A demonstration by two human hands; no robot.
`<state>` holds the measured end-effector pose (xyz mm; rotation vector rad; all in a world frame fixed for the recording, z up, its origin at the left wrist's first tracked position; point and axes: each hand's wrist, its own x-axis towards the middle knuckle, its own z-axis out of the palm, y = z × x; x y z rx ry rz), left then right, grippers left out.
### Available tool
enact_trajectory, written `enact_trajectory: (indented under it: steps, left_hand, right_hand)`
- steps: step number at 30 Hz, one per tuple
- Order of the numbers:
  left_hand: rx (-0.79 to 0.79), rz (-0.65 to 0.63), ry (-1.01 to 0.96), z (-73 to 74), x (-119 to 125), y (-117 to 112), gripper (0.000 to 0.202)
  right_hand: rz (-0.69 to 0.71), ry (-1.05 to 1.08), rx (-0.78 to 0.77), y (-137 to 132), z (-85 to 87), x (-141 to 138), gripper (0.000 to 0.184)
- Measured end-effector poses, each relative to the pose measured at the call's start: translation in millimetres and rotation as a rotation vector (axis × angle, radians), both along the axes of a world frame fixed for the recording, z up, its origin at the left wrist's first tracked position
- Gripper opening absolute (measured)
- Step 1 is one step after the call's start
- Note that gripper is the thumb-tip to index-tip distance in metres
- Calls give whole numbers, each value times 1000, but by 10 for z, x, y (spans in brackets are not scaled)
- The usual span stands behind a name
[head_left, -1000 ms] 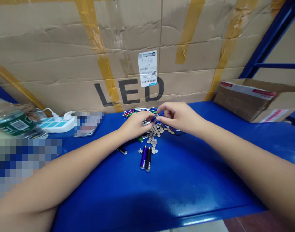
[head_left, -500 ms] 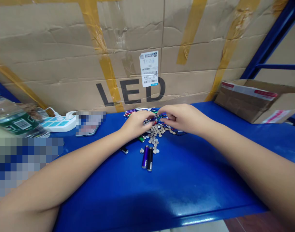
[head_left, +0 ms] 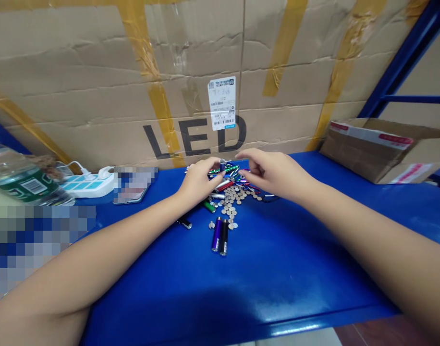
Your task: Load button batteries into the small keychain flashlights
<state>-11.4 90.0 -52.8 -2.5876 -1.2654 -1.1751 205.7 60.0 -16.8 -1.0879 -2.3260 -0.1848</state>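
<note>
My left hand is closed, with thumb and fingers pinching a short blue metal tube that stands upright, one end up. To its right, my right hand is held with fingers curled and a gap between thumb and forefinger; I see nothing held there. Below both hands lies a pile of coloured metal penlights and clips. Several round button cells are scattered in front of it. A purple tube and a black tube lie side by side nearer me.
A large cardboard box stands behind the blue table. At right is an open carton. On the left are a white power strip, a phone and a plastic bottle.
My left hand has tipped the blue tube upright, so its end now shows above the fingers. The right hand has drawn slightly away from it.
</note>
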Motion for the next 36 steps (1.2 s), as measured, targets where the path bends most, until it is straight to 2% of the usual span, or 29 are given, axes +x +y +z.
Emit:
enact_trajectory:
  steps: [5,12,16,19,22,27,32,36]
  left_hand:
    - [95,-22,9,-19,-2,7,17]
    - [61,0,53,-21,1,-4,20]
    - [45,24,85,-10,4,-15,19]
    - [50,76,153,2,4,-43,16]
    - [86,92,221,8,4,-74,21]
    - [103,29,267,-2,12,-99,28]
    - [108,-3,285,-5,20,-108,27]
    - [64,20,196,-15,9,-59,26]
  right_hand:
    - [35,-13,9,-11,-7,-21,31]
    - [110,-137,57,-45,-41,-56,30]
    - [68,-191,79,-90,-33,-102,30]
    - [-10,-198,20,-105,-23,-132,35]
    - [-67,-150,-87,-74,-33,-139,38]
    - [1,60,-180,24,-98,-118,28]
    - [23,137,-190,43,-126,-126,14]
    - [65,252,-169,38,-99,-114,20]
